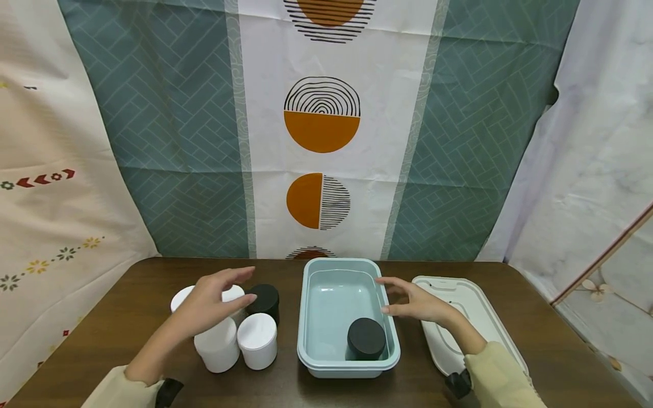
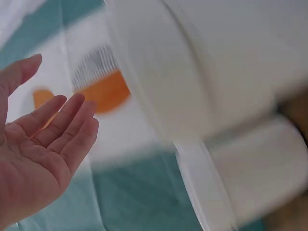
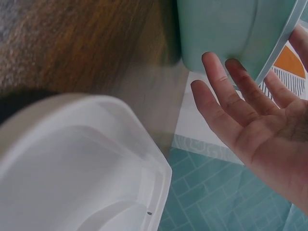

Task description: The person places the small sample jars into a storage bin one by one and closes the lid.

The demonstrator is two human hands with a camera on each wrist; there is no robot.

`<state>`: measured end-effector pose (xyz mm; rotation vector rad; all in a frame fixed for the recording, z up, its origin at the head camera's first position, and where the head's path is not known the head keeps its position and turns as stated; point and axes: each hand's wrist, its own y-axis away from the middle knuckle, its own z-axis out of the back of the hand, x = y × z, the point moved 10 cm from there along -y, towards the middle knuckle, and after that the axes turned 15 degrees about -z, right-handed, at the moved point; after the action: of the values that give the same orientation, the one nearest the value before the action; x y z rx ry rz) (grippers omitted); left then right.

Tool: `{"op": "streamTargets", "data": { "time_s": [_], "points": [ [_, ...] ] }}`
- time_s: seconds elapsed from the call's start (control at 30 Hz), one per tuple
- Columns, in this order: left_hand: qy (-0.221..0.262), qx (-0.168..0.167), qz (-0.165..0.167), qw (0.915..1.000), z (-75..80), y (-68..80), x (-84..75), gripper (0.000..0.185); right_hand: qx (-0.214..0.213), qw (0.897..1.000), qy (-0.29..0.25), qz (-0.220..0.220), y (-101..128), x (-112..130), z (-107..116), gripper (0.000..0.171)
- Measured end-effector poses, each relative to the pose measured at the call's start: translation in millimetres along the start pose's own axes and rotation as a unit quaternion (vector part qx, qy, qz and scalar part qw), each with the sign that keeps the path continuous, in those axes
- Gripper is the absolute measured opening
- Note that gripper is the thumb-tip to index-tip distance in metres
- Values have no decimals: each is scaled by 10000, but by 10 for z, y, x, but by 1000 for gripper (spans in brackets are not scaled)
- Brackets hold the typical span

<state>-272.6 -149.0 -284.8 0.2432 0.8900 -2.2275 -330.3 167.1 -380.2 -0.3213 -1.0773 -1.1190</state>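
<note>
My left hand [image 1: 211, 300] is raised over a cluster of jars, fingers spread and holding nothing. Several white jars with white lids stand below and around it; the two nearest are a front white jar [image 1: 257, 343] and another white jar [image 1: 218, 347]. A black-lidded jar [image 1: 264, 301] stands behind them, near my thumb. My right hand [image 1: 420, 303] is at the right rim of a pale blue plastic bin [image 1: 326, 292], its fingers loosely bent beside the bin's outer wall [image 3: 221, 29]. Inside the bin, near its front end, sits a black round jar [image 1: 366, 339].
To the right of the bin lies a shallow white lid-like tray [image 1: 490, 309], partly behind my right forearm. All of it stands on a dark brown wooden table [image 1: 556, 362]. Patterned cloth [image 1: 178, 113] hangs behind the table's back edge.
</note>
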Motion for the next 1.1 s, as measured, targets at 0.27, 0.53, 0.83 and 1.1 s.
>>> {"op": "streamTargets", "data": {
  "time_s": [0.27,0.53,0.83,1.1],
  "points": [
    [-762,75,954,9925,466,429,600,61,25,10000,-34,67,6,19,-7,69],
    [-933,726,1572,9805,544,779,1072,79,-76,9999,93,63,8,16,7,69],
    [-691,1064,1597,9790,412,815,1176,78,-61,9999,90,99,17,27,-4,68],
    [-448,966,1554,9821,334,777,1184,72,-79,9998,137,110,9,21,-1,68]
  ]
}}
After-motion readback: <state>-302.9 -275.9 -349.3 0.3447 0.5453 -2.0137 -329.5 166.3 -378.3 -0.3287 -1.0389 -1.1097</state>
